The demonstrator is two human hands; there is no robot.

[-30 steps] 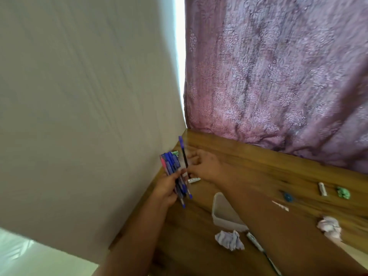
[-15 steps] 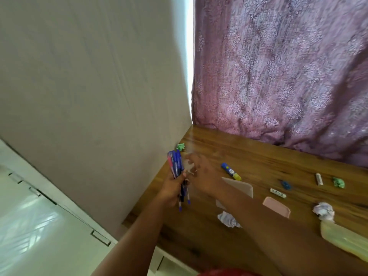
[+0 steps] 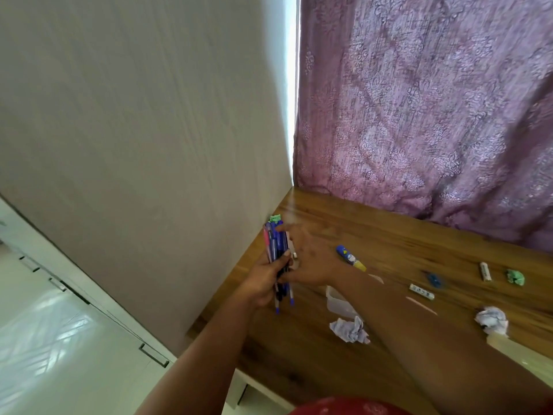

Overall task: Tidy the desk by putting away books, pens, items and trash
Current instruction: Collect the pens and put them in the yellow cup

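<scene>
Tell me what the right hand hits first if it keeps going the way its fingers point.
The right hand points left, toward the wall. First in line is the bundle of pens held in the left hand, which its fingers already seem to touch; depth is blurred.

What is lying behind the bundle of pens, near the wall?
A small green crumpled scrap lies on the desk just beyond the bundle of pens, which the left hand grips. The pens and the right hand cover the desk between.
</scene>
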